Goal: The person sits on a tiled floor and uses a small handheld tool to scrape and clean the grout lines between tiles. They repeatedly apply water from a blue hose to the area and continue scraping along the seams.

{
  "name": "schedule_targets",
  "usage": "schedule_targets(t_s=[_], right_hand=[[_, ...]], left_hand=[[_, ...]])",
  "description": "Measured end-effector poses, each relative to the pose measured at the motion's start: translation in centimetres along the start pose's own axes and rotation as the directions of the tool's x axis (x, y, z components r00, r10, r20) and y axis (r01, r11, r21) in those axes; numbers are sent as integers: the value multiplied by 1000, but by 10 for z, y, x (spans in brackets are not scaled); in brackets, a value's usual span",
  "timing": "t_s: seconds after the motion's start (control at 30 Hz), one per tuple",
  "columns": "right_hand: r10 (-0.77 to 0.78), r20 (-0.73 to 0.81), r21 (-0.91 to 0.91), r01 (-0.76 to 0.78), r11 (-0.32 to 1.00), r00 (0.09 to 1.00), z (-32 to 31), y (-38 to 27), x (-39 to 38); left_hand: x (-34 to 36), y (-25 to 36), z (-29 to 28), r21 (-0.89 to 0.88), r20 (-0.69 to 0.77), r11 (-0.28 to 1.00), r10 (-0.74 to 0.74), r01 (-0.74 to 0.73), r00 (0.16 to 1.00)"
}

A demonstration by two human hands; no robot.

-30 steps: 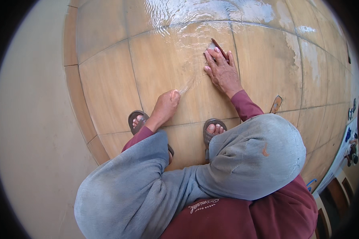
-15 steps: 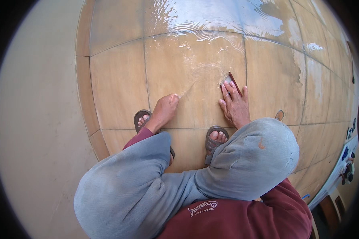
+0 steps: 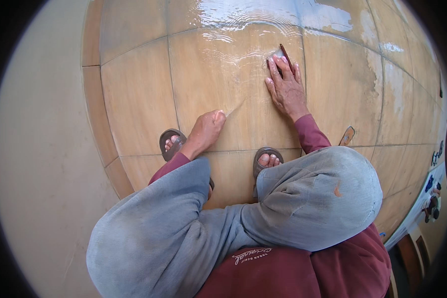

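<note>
My right hand (image 3: 287, 89) reaches forward over the wet tiled floor (image 3: 233, 79), its fingers laid over a small whitish pad with dark red-brown edges (image 3: 283, 52). Most of that piece is hidden under the fingers, so its exact kind is unclear. My left hand (image 3: 207, 130) is closed in a fist low over the tiles, near my left foot. From its fingertips a thin, pale streak (image 3: 236, 107) points forward to the right; whether this is a tool's tip or water, I cannot tell. Rippling water (image 3: 243, 22) covers the tiles ahead.
My sandalled feet (image 3: 269, 158) stand on the tiles between my knees. Close to my right knee lies a flat brown piece (image 3: 348, 135), partly hidden. A pale wall (image 3: 44, 149) runs along the left side. Small dark items (image 3: 432, 208) lie at the far right.
My right hand has slid forward, farther from me, with the pale pad under its fingers. More of the right sleeve shows. My left hand has stayed nearly in place.
</note>
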State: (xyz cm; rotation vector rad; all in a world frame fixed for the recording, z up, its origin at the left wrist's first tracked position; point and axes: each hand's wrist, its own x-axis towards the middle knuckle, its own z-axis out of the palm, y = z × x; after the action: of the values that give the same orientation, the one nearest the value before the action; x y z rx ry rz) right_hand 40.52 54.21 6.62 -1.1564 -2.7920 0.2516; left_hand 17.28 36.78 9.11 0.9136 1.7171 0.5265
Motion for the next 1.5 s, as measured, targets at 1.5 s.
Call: schedule_targets(t_s=[1.5], right_hand=[[-149,111,78,141,987,983,9,-32,40]], left_hand=[[-7,4,-14,-101,25,993,-55,58,998]])
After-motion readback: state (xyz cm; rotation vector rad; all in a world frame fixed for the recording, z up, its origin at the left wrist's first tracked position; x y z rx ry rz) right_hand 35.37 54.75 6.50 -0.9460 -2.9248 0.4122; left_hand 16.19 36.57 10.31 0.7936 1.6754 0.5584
